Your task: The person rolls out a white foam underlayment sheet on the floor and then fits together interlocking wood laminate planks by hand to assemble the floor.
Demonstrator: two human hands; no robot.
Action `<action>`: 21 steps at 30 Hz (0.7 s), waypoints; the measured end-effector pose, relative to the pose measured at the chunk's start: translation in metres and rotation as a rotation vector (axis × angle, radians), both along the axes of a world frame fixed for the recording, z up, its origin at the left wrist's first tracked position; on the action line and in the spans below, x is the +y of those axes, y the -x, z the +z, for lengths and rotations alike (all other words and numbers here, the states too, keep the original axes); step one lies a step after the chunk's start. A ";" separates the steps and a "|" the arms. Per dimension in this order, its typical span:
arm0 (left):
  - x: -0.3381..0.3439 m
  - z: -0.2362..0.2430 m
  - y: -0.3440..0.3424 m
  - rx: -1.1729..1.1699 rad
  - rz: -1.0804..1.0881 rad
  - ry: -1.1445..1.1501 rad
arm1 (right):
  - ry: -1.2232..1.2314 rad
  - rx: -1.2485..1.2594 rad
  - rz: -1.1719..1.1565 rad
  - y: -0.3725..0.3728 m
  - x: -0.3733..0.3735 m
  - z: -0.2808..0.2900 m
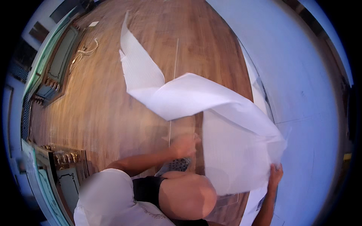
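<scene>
A long white sheet (pixel 233 150) of foam-like wrap or paper stretches over the wooden floor, twisted and folded along its middle, with a narrow tail reaching to the top. My right hand (pixel 275 175) grips its right edge beside the pale blue surface. My left hand (pixel 184 143) is low over the floor, left of the sheet's broad part; its fingers are smeared by motion. Below it show my bare knee (pixel 186 196) and a dotted sock (pixel 177 165).
Ornate pale-green furniture pieces (pixel 62 66) with gilded trim stand along the left, another (pixel 68 184) nearer me. A cream strip (pixel 88 52) and small white piece (pixel 94 23) lie on the wooden floor (pixel 102 113). A long pale blue surface (pixel 309 94) runs along the right.
</scene>
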State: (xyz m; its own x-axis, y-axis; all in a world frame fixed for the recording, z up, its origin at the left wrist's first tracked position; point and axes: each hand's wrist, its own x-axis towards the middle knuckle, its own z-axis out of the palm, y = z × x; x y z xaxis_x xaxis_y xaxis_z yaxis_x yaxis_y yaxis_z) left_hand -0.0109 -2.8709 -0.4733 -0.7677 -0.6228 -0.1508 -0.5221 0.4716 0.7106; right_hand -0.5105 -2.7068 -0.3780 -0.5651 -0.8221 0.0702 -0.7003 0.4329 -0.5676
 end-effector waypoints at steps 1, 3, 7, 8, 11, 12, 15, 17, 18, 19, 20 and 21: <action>-0.012 -0.009 -0.009 0.049 0.163 0.092 | 0.043 -0.059 -0.045 0.023 0.035 0.015; -0.020 -0.023 -0.048 0.077 0.538 0.283 | 0.030 -0.132 -0.245 0.041 0.093 0.021; -0.087 -0.011 -0.019 -0.003 0.634 0.585 | 0.243 -0.048 -0.572 0.071 0.231 0.024; -0.101 -0.001 -0.004 0.035 0.652 0.618 | 0.283 -0.030 -0.642 0.065 0.250 0.028; -0.141 0.000 0.059 0.017 0.509 0.601 | 0.418 0.054 -0.818 0.044 0.298 0.051; -0.152 -0.010 0.072 -0.001 0.449 0.569 | 0.460 0.073 -0.840 0.042 0.308 0.056; -0.178 -0.047 0.108 -0.200 0.241 0.431 | 0.493 0.138 -0.847 0.048 0.320 0.076; -0.181 -0.055 0.130 -0.295 0.064 0.435 | 0.495 0.171 -0.850 0.046 0.313 0.096; -0.176 -0.059 0.142 -0.344 -0.021 0.437 | 0.531 0.125 -0.858 0.051 0.329 0.102; -0.170 -0.055 0.162 -0.306 -0.027 0.453 | 0.574 0.077 -0.859 0.060 0.342 0.110; -0.161 -0.052 0.174 -0.279 -0.030 0.467 | 0.651 0.012 -0.833 0.059 0.347 0.115; -0.154 -0.050 0.176 -0.264 -0.028 0.477 | 0.721 -0.063 -0.802 0.053 0.348 0.117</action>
State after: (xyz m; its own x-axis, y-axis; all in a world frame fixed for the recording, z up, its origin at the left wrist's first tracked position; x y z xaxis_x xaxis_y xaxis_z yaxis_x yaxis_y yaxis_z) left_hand -0.1871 -3.0246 -0.5231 -0.7592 -0.6491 -0.0467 -0.6366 0.7258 0.2607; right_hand -0.5639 -2.3592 -0.2608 -0.9398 0.0129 0.3414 -0.3218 0.3023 -0.8973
